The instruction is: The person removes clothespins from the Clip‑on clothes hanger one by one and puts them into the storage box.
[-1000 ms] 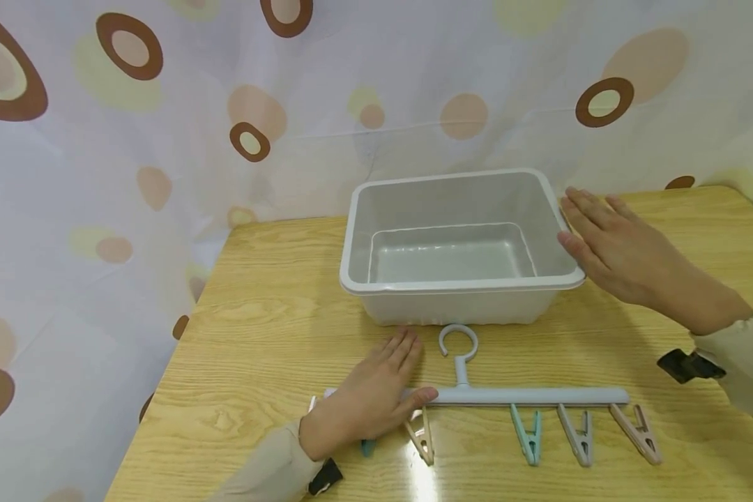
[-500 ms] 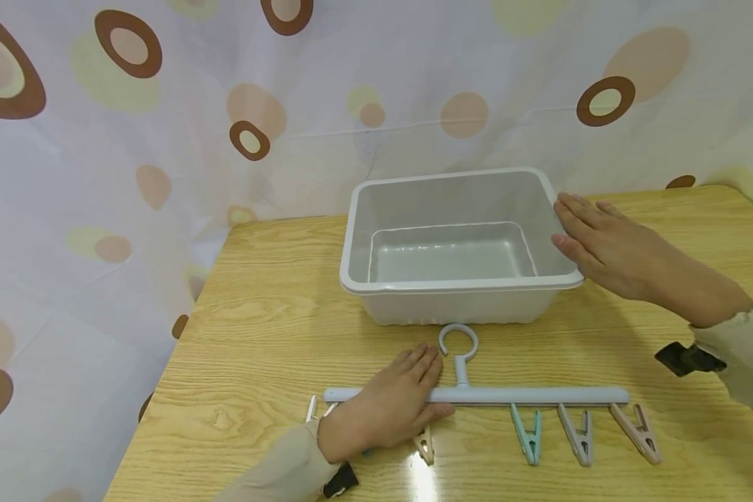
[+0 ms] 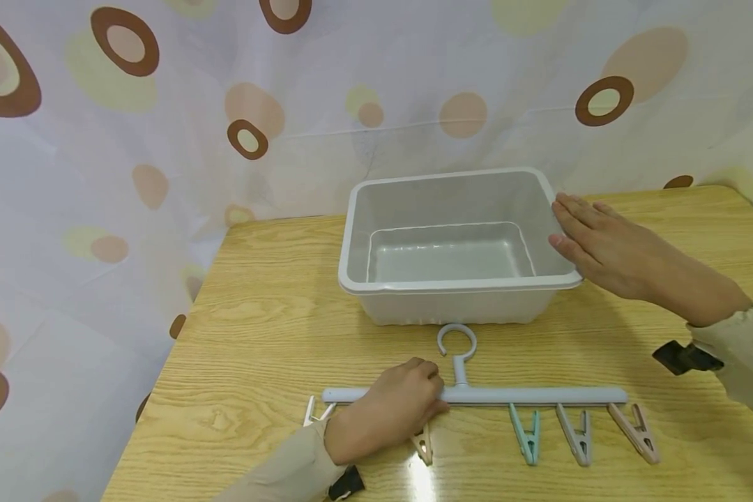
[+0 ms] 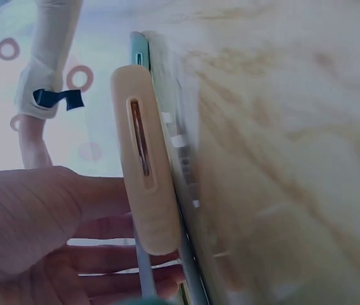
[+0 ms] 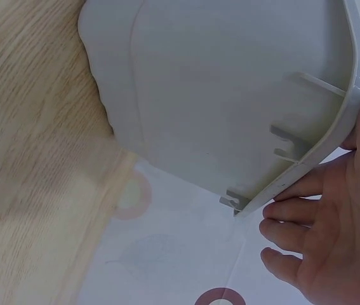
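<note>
A pale grey-blue clip hanger [image 3: 539, 396] lies on the table with its hook pointing away. My left hand [image 3: 392, 404] curls its fingers over the bar left of the hook, thumb on the near side. A beige clip [image 4: 145, 159] hangs close by the thumb in the left wrist view. Further right on the bar are a teal clip [image 3: 527, 439], a grey clip [image 3: 577, 439] and a pinkish clip [image 3: 636, 436]. Behind the hanger stands a white plastic basin [image 3: 458, 284]. Straight fingers of my right hand [image 5: 345, 235] lie along the basin's right rim.
A white clip [image 3: 314, 411] shows at the bar's left end, partly behind the left arm. The wooden table [image 3: 238, 348] ends at a patterned cloth [image 3: 326, 84] behind the basin and on the left.
My left hand has slid right along the bar, and its flat fingers have bent down over it. The right hand has moved slightly left against the basin rim; basin and hanger stay put.
</note>
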The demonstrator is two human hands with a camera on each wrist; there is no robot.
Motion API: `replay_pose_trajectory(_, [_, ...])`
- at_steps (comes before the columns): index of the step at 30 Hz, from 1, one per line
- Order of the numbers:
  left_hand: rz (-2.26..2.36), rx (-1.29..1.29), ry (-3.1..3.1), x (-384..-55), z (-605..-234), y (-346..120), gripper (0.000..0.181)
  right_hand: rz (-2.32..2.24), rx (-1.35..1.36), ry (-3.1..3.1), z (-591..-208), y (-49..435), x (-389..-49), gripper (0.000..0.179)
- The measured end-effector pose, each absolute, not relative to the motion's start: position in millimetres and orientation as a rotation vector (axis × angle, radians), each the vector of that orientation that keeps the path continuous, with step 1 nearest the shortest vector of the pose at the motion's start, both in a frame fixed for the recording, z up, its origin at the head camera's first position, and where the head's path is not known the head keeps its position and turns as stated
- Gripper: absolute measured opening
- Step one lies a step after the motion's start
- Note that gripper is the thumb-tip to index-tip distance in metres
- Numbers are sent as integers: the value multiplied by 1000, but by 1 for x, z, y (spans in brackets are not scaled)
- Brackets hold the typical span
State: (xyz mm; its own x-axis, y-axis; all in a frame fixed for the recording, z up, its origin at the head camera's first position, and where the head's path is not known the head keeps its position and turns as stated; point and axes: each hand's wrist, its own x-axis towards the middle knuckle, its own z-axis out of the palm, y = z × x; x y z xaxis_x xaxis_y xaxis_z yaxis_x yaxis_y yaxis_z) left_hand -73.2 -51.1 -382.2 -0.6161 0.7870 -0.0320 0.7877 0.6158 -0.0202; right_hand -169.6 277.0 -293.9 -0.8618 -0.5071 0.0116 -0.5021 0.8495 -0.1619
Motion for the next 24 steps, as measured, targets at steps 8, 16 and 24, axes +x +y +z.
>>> replay_pose_trajectory(8, [101,1308,2825,-71,-380,-50,24,-272,-803,2982,-294,277,-170,61])
replay_pose_trajectory(16, [410,1280,2808,-66,-384,-58,23,-288,-773,2977,-292,276,-168,62])
replay_pose_trajectory(24, [436,1362,2818,-58,-381,-62,26,-310,-788,3012,-291,278,-163,60])
